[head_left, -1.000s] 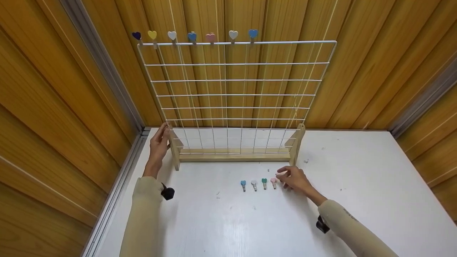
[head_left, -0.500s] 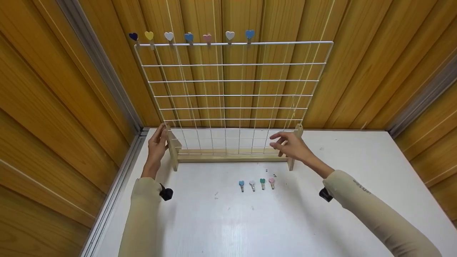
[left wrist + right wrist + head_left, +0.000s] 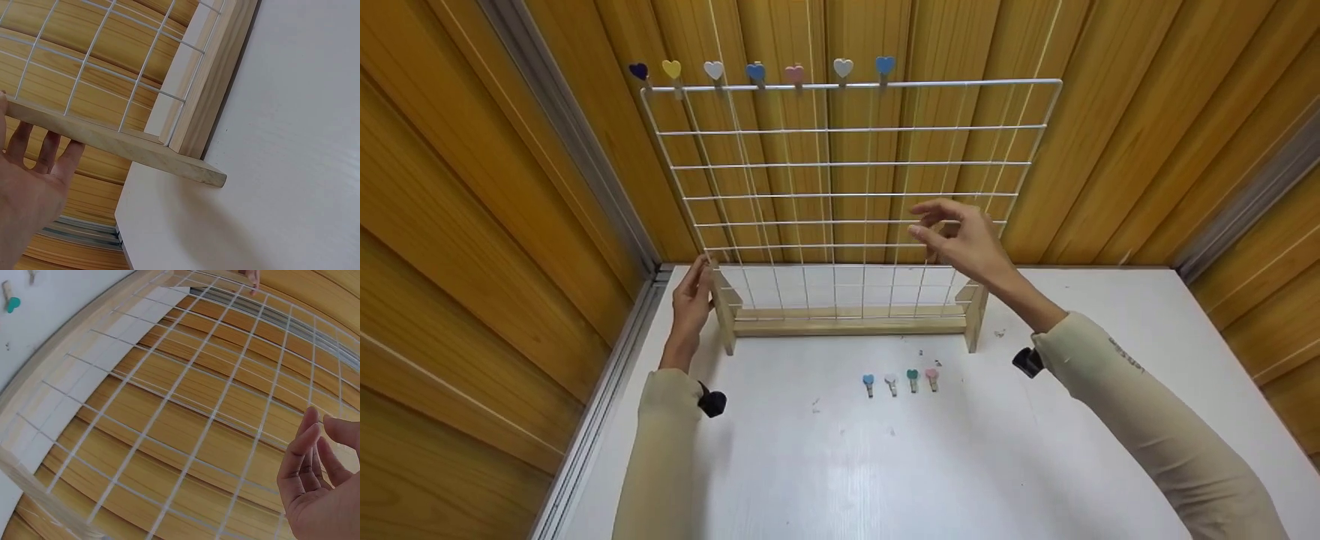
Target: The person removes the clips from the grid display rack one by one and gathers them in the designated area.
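Note:
A white wire grid rack (image 3: pixel 829 163) stands on a wooden base. My left hand (image 3: pixel 690 300) holds the left wooden leg (image 3: pixel 725 322) of the rack; in the left wrist view its fingers go behind the wood. My right hand (image 3: pixel 971 240) is in the air before the grid's right part, fingers bent, thumb and fingertips close, no object seen between them. Several heart-topped clips, such as a blue clip (image 3: pixel 884 66) and a yellow clip (image 3: pixel 672 69), sit along the top bar's left and middle. Blue (image 3: pixel 869 385), white (image 3: pixel 892 385), green (image 3: pixel 913 379) and pink (image 3: pixel 932 379) clips lie in a row on the table.
Dark crumbs (image 3: pixel 937 363) are scattered on the white table (image 3: pixel 825 465). Wood-grain panels (image 3: pixel 870 37) rise behind the rack and at both sides. A metal rail (image 3: pixel 585 427) runs along the table's left edge.
My right hand has risen from beside the pink clip on the table to the height of the grid's middle wires. The left hand stays at the leg.

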A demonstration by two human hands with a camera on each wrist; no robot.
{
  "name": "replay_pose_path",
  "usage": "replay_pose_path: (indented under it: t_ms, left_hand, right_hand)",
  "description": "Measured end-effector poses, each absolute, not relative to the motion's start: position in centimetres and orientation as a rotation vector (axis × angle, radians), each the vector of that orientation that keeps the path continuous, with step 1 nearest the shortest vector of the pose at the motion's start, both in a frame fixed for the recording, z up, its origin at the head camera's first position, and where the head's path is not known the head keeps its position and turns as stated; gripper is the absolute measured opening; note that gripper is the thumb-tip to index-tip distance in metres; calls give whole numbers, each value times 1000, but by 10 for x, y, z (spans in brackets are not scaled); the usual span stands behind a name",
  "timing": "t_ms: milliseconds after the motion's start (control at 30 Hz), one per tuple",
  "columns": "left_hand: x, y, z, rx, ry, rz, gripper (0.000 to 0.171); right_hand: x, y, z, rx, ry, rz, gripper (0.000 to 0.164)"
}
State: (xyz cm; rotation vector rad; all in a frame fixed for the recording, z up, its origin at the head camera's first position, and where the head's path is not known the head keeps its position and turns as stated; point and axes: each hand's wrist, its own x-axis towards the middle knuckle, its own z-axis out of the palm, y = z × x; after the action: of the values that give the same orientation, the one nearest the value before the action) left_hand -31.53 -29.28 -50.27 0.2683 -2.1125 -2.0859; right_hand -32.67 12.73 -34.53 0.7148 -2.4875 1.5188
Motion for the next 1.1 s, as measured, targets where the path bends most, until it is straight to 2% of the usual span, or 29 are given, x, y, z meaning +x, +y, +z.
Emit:
replay_pose_path:
  t_ms: [233,567,733,933,1100]
  left_hand:
    - [-315,-294,-501,297,-2109,-2124,56]
    - [-316,-286,-505,255,-2108,-2075,55]
    - [-317,-287,-505,250,-2124,-2066,56]
    - [-316,-291,-504,270,-2120,-2074,57]
    - [-317,-293,-505,259,-2108,-2096,57]
  right_hand:
    - [-328,114,-303,761,-2312,1597,30]
    - [-331,98,-237,673,-2237,1471,30]
    - [-341,91,-226,641,-2183,1482,39]
    - [-354,83,-225,787,-2211,1743,58]
    - [-361,80,-223,794,-2156,2036,52]
